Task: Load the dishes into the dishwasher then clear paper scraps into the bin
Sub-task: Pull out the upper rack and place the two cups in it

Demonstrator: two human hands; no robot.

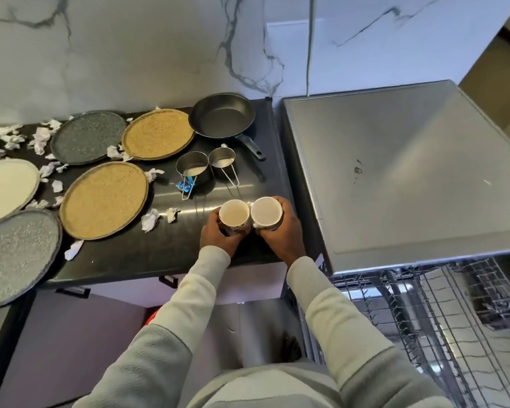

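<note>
My left hand [218, 235] grips a white patterned mug [234, 214] and my right hand [283, 234] grips a second white mug [266, 212]. Both mugs are upright and side by side, touching, near the front right of the dark counter [147, 254]. Several plates lie on the counter: two tan ones [103, 200] [158, 134], two dark grey ones [87, 136] [15, 254] and a white one [5, 188]. Two steel measuring cups [192, 169] [222, 159] and a black frying pan [222, 114] stand behind the mugs. Crumpled paper scraps [150, 219] lie scattered among the plates. The dishwasher rack [442, 313] is pulled out at lower right.
The steel dishwasher top [401, 172] is right of the counter. A blue wrapper [187, 184] lies by the larger measuring cup. A marble wall [130, 54] backs the counter. Something red [152, 316] shows below the counter edge beside my left sleeve.
</note>
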